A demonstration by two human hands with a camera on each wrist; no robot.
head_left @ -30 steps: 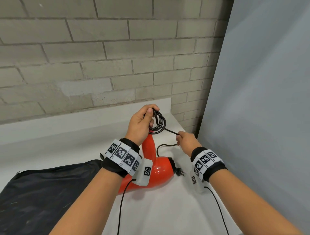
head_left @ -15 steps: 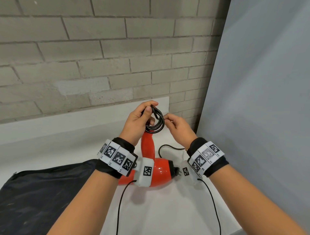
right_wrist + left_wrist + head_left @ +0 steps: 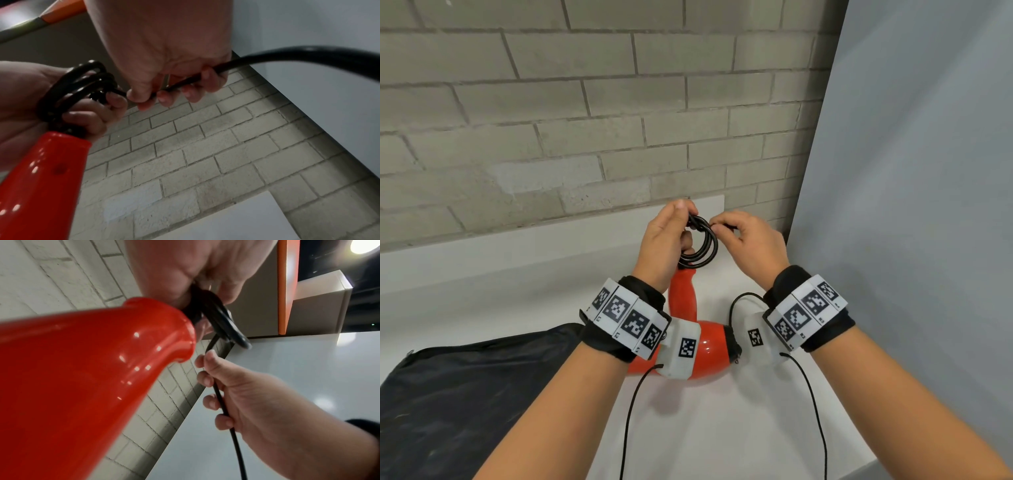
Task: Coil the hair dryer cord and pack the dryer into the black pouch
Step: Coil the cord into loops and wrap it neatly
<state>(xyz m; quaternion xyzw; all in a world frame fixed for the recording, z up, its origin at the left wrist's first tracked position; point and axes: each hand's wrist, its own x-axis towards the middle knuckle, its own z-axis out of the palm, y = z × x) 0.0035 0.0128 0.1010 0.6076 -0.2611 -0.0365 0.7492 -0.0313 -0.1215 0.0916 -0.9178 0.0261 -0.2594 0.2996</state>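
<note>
The red hair dryer (image 3: pixel 709 349) lies on the white counter (image 3: pixel 722 428) with its handle (image 3: pixel 683 294) pointing up and away from me. My left hand (image 3: pixel 667 240) grips several black cord loops (image 3: pixel 703 245) at the handle's end, also seen as loops (image 3: pixel 76 86) in the right wrist view. Right beside the coil, my right hand (image 3: pixel 750 240) holds the free run of cord (image 3: pixel 185 81) between curled fingers. That cord (image 3: pixel 224 410) trails down past my right wrist. The black pouch (image 3: pixel 465 394) lies flat at the lower left.
A grey brick wall (image 3: pixel 585 120) backs the counter, and a pale grey panel (image 3: pixel 911 205) closes off the right side. Slack cord (image 3: pixel 739 301) curves on the counter near the dryer's rear end. Thin sensor cables (image 3: pixel 815 411) hang from both wristbands.
My right hand has risen from near the counter up to the coil, bringing the cord with it. The left hand lifted slightly, still holding the loops.
</note>
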